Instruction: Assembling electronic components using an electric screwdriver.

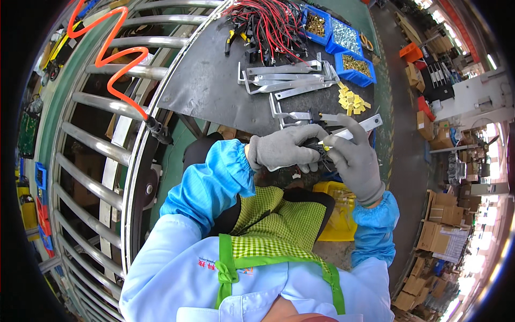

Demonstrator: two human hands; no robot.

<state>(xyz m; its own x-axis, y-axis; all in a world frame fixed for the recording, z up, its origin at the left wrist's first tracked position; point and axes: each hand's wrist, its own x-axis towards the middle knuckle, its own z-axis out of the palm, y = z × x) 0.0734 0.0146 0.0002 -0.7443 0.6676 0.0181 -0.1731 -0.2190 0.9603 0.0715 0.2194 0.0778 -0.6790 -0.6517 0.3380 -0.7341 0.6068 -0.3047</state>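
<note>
Both my hands wear grey gloves and meet at the table's near edge. My left hand point(287, 147) is closed around a small black part point(312, 143), mostly hidden by its fingers. My right hand point(355, 161) pinches at the same spot, where a bit of yellow point(325, 147) shows between the fingertips. Dark strands hang below the fingers. Just beyond the hands, a flat silver metal bar point(371, 123) with a hole near its end sticks out past my right fingers. A bent metal bracket point(292, 115) lies beside my left hand.
On the black tabletop point(201, 80) lie several metal brackets point(289, 83), small yellow pieces point(351, 101) and a heap of red and black wires point(268, 24). Blue bins of fasteners point(355, 70) stand far right. An orange coiled hose point(123, 70) hangs over the roller conveyor point(96, 145). A yellow crate point(338, 217) sits below.
</note>
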